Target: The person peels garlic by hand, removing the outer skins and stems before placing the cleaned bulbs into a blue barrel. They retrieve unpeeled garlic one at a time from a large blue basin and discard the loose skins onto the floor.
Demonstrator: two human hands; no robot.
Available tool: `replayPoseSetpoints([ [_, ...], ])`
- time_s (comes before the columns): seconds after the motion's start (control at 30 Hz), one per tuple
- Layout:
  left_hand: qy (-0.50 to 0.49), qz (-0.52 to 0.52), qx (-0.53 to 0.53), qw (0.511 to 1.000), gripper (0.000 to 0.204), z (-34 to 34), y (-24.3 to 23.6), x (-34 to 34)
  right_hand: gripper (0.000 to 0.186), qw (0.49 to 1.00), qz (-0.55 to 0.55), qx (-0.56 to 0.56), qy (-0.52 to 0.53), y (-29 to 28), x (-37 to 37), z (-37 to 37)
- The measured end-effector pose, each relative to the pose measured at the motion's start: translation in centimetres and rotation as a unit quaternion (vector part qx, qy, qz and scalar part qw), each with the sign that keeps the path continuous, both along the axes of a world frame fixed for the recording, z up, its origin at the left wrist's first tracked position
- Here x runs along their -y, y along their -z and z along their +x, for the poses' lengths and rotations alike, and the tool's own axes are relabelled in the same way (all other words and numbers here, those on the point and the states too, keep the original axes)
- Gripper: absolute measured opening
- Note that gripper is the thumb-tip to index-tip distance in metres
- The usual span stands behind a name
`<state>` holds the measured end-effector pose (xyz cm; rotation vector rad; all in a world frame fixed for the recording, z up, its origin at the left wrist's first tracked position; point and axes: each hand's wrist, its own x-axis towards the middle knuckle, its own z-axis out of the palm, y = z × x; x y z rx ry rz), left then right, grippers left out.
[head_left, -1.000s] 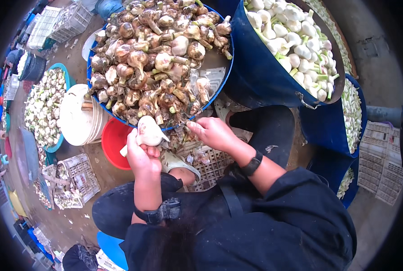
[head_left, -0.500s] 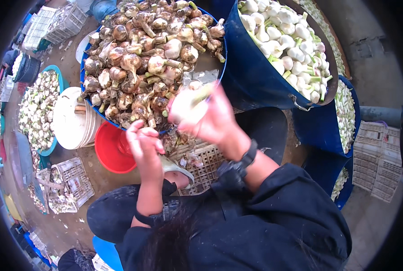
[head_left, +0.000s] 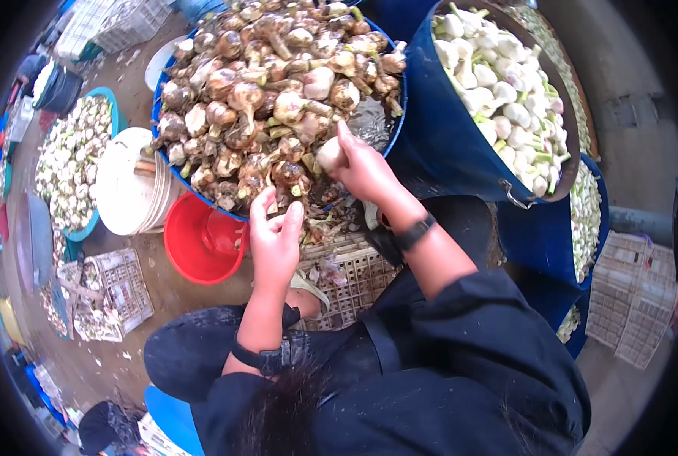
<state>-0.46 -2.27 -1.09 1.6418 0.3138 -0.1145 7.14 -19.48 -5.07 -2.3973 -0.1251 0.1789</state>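
Observation:
In my right hand (head_left: pixel 365 171) is a white, cleaned garlic bulb (head_left: pixel 329 155), gripped with the thumb up over the near right part of a blue-rimmed tub (head_left: pixel 400 114). Brown, dirty-skinned garlic bulbs (head_left: pixel 240 99) with cut stems are heaped in that tub. My left hand (head_left: pixel 274 242) is just in front of the tub's near rim, thumb and fingers apart, with nothing visible in it. Right of the tub, a large blue drum (head_left: pixel 449 152) leans toward me, filled with clean white garlic bulbs (head_left: pixel 506 91).
A red bucket (head_left: pixel 202 243) and a white lidded bucket (head_left: pixel 122 186) stand left of the tub. Garlic skins lie on a plastic crate (head_left: pixel 350 281) between my legs. Further left are a teal basin of garlic (head_left: pixel 69 171) and a white crate (head_left: pixel 126 285). More blue containers (head_left: pixel 532 232) stand at right.
My right hand has moved forward over the tub with the garlic bulb, which was blurred by motion before. My left hand has turned and its fingers are spread wider. The whole view has shifted slightly.

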Motion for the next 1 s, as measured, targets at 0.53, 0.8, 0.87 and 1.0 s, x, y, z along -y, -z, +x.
replayPoseSetpoints([
  [0.53, -0.085, -0.164, -0.111, 0.977, 0.043, 0.7, -0.1, -1.0, 0.018, 0.997, 0.074, 0.011, -0.032, -2.7, -6.8, -7.7],
  [0.8, 0.029, -0.271, -0.076, 0.959, 0.043, 1.0, 0.2, -3.2, 0.017, 0.676, 0.612, -0.382, 0.148, -3.3, -5.2, -7.1],
  [0.87, 0.11, -0.168, -0.097, 0.975, 0.044, 1.2, 0.7, -3.4, 0.019, 0.899, 0.428, -0.089, -0.01, -2.7, -5.4, -7.8],
  [1.0, 0.204, -0.086, -0.096, 0.97, 0.048, 0.9, 0.1, -2.8, 0.016, 0.936, 0.299, -0.149, 0.107, -1.5, -4.0, -7.8],
])
